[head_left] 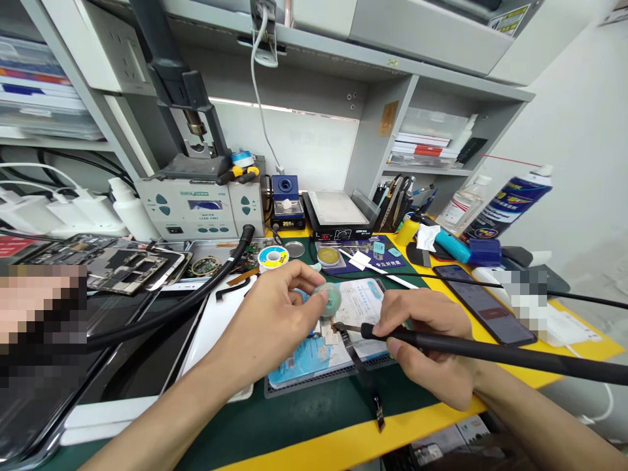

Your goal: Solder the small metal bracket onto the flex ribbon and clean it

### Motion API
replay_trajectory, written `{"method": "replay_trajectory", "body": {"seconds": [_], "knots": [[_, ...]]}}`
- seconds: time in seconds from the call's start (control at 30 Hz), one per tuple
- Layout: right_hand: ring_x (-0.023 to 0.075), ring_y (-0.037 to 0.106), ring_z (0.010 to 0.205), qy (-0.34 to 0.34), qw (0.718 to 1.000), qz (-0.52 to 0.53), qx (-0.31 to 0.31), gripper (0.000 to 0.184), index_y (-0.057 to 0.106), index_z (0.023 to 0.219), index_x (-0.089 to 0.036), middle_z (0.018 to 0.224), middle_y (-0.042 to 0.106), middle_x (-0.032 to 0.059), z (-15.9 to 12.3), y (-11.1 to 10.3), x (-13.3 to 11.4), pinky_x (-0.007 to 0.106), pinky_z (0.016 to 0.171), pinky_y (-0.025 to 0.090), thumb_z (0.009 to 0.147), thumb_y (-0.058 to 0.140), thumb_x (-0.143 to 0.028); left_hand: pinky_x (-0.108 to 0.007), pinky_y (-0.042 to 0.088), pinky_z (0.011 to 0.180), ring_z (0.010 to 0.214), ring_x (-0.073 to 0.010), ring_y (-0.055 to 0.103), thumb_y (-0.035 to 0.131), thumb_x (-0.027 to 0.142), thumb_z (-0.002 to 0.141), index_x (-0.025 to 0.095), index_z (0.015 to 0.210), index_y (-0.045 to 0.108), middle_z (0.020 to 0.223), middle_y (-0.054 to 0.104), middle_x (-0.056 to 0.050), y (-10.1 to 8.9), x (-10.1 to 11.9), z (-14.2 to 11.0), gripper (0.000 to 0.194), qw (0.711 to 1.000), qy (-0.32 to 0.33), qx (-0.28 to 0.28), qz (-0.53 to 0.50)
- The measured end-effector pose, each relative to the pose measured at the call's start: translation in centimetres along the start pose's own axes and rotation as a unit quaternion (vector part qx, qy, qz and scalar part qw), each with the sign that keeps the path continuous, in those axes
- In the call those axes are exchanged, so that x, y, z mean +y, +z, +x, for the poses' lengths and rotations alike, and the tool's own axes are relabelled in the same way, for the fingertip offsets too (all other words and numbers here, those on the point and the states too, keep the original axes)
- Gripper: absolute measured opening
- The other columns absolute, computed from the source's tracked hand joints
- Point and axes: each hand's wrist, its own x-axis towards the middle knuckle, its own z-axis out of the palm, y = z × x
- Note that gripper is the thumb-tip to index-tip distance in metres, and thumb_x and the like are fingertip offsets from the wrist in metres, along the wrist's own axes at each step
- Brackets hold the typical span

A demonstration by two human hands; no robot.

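Note:
My left hand pinches a small translucent green round spool between thumb and fingers. In my right hand is a black soldering iron, its handle reaching off to the right. The iron's tip touches or hovers just over a tiny part at the end of a black flex cable; contact is too small to make out. That cable runs down across the mat, its other end near the yellow edge. Beneath both hands lies a blue and white printed pad on a dark ribbed tray.
A grey hot-air station stands back left, its black hose crossing the left side over opened phones. A solder reel, flux tin and hot plate sit behind. A phone lies right, under the iron's cord.

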Motion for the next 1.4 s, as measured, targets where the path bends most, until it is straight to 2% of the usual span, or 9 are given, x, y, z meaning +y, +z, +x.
{"method": "replay_trajectory", "body": {"seconds": [0.4, 0.57, 0.77, 1.0, 1.13, 1.3, 1.4], "knots": [[0.0127, 0.047, 0.05, 0.008, 0.999, 0.037, 0.003, 0.023, 0.066, 0.077, -0.019, 0.059, 0.055, -0.0009, 0.07, -0.13, -0.2, 0.027, 0.051, 0.037, 0.063, 0.055, -0.005, -0.02, 0.038, 0.038, 0.048, -0.0095, 0.048, 0.067, 0.041, 0.085, 0.02, 0.094, 0.062, 0.071, 0.058, 0.003, -0.14, -0.01, -0.16, 0.023, 0.999, -0.006, -0.044, 0.004], [0.0128, 0.046, 0.049, 0.019, 0.999, 0.03, -0.005, 0.022, 0.066, 0.076, -0.021, 0.058, 0.054, -0.0016, 0.26, -0.27, -0.52, 0.027, 0.05, 0.036, 0.064, 0.054, -0.006, -0.02, 0.04, 0.039, 0.05, -0.0095, 0.049, 0.066, 0.04, 0.085, 0.02, 0.094, 0.062, 0.079, 0.062, 0.0, -0.14, 0.0, -0.18, 0.022, 0.999, 0.004, -0.052, 0.002], [0.0136, 0.047, 0.048, 0.009, 1.0, 0.012, 0.002, 0.022, 0.066, 0.078, -0.022, 0.058, 0.056, -0.0012, 0.08, -0.18, 0.03, 0.028, 0.049, 0.037, 0.064, 0.056, -0.009, -0.02, 0.036, 0.034, 0.041, -0.0083, 0.041, 0.068, 0.04, 0.083, 0.022, 0.093, 0.061, 0.065, 0.054, 0.005, -0.24, 0.19, -0.42, 0.022, 0.999, -0.014, -0.047, -0.019], [0.0134, 0.047, 0.048, 0.001, 1.0, 0.012, 0.001, 0.023, 0.067, 0.081, -0.021, 0.059, 0.057, -0.0009, -0.09, -0.25, 0.18, 0.028, 0.049, 0.037, 0.065, 0.056, -0.008, -0.022, 0.037, 0.035, 0.041, -0.0093, 0.044, 0.066, 0.042, 0.084, 0.022, 0.092, 0.061, 0.064, 0.057, 0.004, -0.1, 0.13, -0.28, 0.023, 0.999, -0.002, -0.045, -0.003], [0.0141, 0.048, 0.049, 0.017, 1.0, 0.02, -0.01, 0.02, 0.067, 0.08, -0.022, 0.059, 0.057, -0.0005, -0.02, -0.4, -0.04, 0.028, 0.049, 0.038, 0.067, 0.056, -0.01, -0.022, 0.038, 0.037, 0.047, -0.0109, 0.049, 0.064, 0.042, 0.086, 0.021, 0.093, 0.062, 0.071, 0.064, 0.0, -0.14, 0.02, -0.32, 0.022, 0.999, 0.009, -0.051, 0.014], [0.015, 0.052, 0.052, 0.038, 0.999, 0.015, 0.001, 0.019, 0.068, 0.081, -0.022, 0.061, 0.059, 0.0002, -0.09, -0.75, -0.09, 0.029, 0.052, 0.043, 0.07, 0.059, -0.008, -0.021, 0.037, 0.036, 0.043, -0.0093, 0.045, 0.066, 0.043, 0.086, 0.021, 0.094, 0.062, 0.068, 0.061, 0.002, -0.19, 0.04, -0.36, 0.024, 0.999, -0.001, -0.043, -0.002], [0.0149, 0.054, 0.052, 0.081, 0.996, 0.02, 0.03, 0.016, 0.068, 0.079, -0.022, 0.063, 0.061, 0.001, 0.02, -1.03, 0.18, 0.028, 0.049, 0.043, 0.073, 0.061, -0.009, -0.022, 0.041, 0.038, 0.044, -0.0089, 0.049, 0.067, 0.043, 0.084, 0.019, 0.1, 0.064, 0.082, 0.067, -0.001, -0.14, 0.03, -0.26, 0.029, 1.0, 0.006, -0.016, -0.018]]}}
